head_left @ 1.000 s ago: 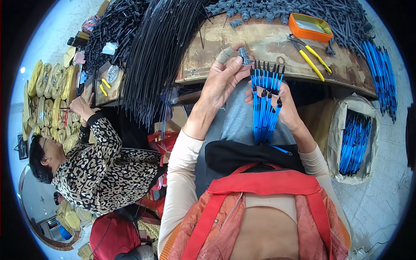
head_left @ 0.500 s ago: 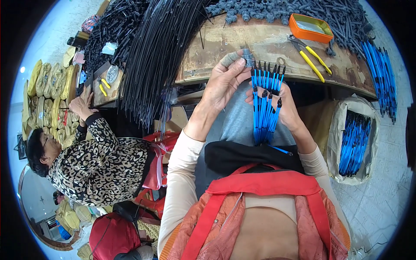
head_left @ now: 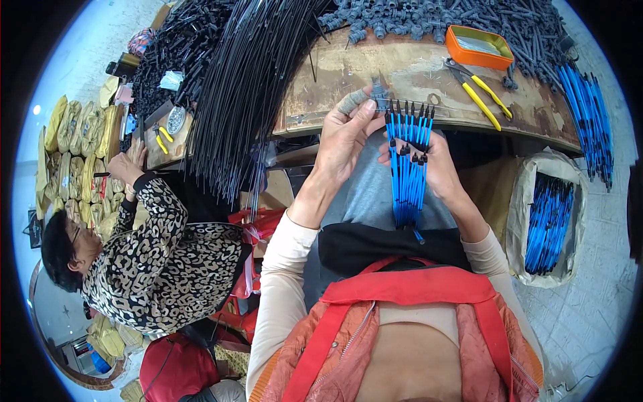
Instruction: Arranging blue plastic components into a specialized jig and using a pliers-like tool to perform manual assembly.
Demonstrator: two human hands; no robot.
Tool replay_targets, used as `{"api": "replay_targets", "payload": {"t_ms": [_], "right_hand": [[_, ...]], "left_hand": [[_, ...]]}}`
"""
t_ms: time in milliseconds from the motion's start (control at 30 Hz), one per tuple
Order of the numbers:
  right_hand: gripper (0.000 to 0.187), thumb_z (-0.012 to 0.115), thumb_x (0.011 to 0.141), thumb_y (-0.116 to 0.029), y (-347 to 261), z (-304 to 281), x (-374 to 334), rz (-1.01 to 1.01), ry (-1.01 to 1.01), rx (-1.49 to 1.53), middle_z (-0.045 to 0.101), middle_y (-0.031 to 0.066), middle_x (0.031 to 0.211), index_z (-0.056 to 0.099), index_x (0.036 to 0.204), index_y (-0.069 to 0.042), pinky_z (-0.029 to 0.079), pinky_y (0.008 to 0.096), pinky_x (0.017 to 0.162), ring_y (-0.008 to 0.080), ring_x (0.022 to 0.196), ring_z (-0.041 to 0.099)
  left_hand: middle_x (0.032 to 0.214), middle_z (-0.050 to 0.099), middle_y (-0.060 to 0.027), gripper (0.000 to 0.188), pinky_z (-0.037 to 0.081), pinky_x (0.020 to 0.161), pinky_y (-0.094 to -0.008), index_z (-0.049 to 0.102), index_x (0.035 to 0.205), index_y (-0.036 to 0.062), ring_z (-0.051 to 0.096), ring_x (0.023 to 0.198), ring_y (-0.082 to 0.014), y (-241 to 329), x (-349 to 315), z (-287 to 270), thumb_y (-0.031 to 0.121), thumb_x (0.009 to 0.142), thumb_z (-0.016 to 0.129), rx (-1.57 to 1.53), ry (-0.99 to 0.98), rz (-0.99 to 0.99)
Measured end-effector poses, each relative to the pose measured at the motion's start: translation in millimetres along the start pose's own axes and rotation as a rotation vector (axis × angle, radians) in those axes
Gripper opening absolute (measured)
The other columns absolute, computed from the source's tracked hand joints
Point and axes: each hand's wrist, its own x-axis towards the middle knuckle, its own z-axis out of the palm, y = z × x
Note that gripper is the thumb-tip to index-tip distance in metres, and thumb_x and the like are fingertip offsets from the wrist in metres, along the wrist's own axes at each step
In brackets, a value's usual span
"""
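Observation:
My left hand pinches a ribbed grey plastic fitting between thumb and wrapped fingertip, just past the table's front edge. Beside it, my right hand is closed round a bundle of slim blue rods with black ends. The rods stand in a fanned group, black tips pointing toward the table and lower ends above my lap. Some rods sit lower than others, so a second row of black ends shows midway. The fitting is at the tips of the leftmost rods; I cannot tell whether they touch.
Grey fittings are heaped at the back of the worn wooden table. Yellow-handled pliers and an orange box lie right. Long black rods overhang left. A lined bin holds blue rods; a co-worker sits left.
The blue bundle has moved slightly left and its rods have drawn closer together. My left hand and the fitting have shifted a little downward. The co-worker's head has lowered slightly.

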Motion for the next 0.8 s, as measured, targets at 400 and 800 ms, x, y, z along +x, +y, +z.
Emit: {"api": "replay_targets", "payload": {"t_ms": [400, 800], "right_hand": [[0.036, 0.068, 0.091, -0.026, -2, 2, 8, 0.020, -0.001, 0.052, 0.070, 0.0136, 0.095, 0.061, 0.114, 0.001, 0.057, 0.0321, 0.075, 0.0238, 0.086, 0.071], [0.033, 0.068, 0.092, -0.021, -2, 5, 2, 0.043, 0.004, 0.066, 0.070, 0.0121, 0.093, 0.061, 0.115, 0.001, 0.056, 0.0303, 0.071, 0.0217, 0.083, 0.071]], "left_hand": [[0.112, 0.065, -0.0117, 0.039, 0.053, 0.090, -0.0292, 0.050, 0.134, -0.0040, 0.065, 0.096, -0.0162, 18, -14, 19, 0.004, 0.096, 0.058, 0.137, 0.135, 0.001], [0.101, 0.070, -0.0117, 0.043, 0.050, 0.086, -0.0276, 0.058, 0.123, -0.0058, 0.065, 0.090, -0.0129, 21, -16, 32, 0.002, 0.083, 0.073, 0.515, 0.201, 0.142]]}}
